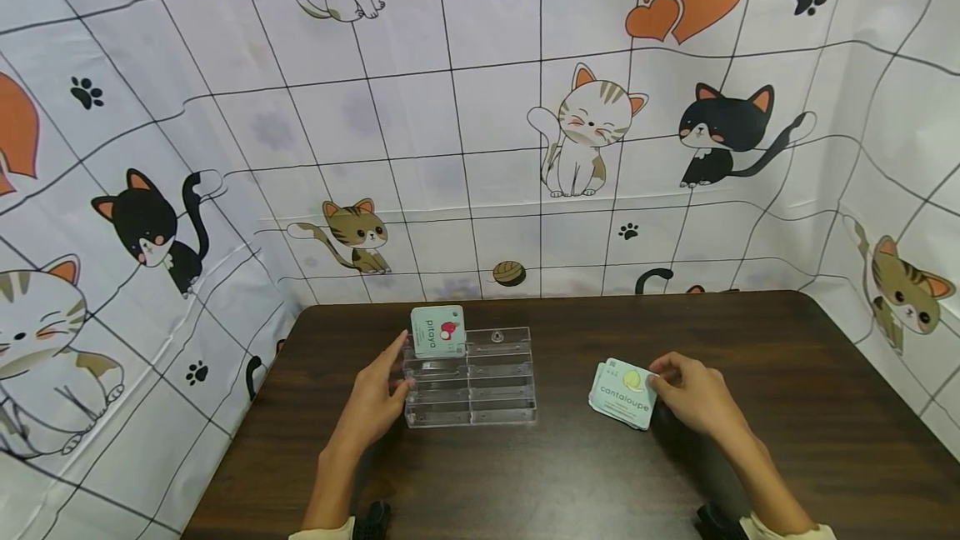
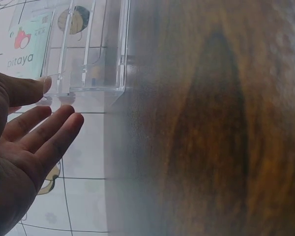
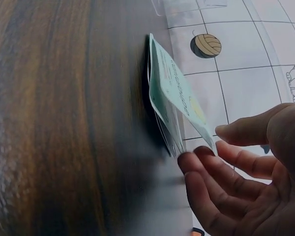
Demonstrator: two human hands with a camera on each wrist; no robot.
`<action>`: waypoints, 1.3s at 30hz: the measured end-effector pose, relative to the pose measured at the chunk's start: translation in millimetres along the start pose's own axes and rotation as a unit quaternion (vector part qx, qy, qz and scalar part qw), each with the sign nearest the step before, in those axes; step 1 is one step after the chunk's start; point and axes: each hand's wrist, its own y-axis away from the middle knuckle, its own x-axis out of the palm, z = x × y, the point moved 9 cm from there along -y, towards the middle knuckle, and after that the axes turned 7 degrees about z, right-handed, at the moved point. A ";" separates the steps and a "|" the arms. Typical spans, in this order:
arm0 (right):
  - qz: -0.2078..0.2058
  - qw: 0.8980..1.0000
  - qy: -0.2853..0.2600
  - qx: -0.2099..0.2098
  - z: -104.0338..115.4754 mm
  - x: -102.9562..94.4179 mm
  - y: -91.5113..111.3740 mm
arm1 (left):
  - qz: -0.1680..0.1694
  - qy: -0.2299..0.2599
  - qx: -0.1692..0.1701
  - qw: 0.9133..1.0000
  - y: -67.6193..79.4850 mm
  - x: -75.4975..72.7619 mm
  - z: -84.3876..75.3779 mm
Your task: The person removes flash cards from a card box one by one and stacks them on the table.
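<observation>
A clear plastic card rack (image 1: 501,390) with two columns of slots stands on the table. In its back left slot is a green card (image 1: 438,332) marked "pitaya" with a red fruit. My left hand (image 1: 378,390) is at the rack's left side, thumb and fingertips right at its edge, fingers nearly straight in the left wrist view. To the right lies a small stack of cards (image 3: 160,125). My right hand (image 1: 693,390) pinches the corner of the top one, a cantaloupe card (image 1: 626,390), between thumb and fingers. That corner is lifted off the cards below.
The dark wooden table (image 1: 555,482) has its back edge against a white cloth (image 1: 495,132) printed with cats and grid lines. Bare tabletop lies between the rack and the card stack. A dark band is at each wrist.
</observation>
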 end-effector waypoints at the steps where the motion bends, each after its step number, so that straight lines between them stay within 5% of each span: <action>1: -0.003 1.000 0.006 -0.003 0.6 -0.4 -0.1 | -0.001 -0.001 0.001 1.000 0.4 -0.2 0.0; 19: -0.026 0.999 0.034 -0.027 16.9 -4.2 2.9 | 0.011 0.012 0.008 1.000 -5.2 3.5 1.4; 39: -0.033 0.995 0.019 -0.088 72.0 -1.3 -11.1 | 0.006 0.003 -0.004 1.000 -1.6 0.0 3.7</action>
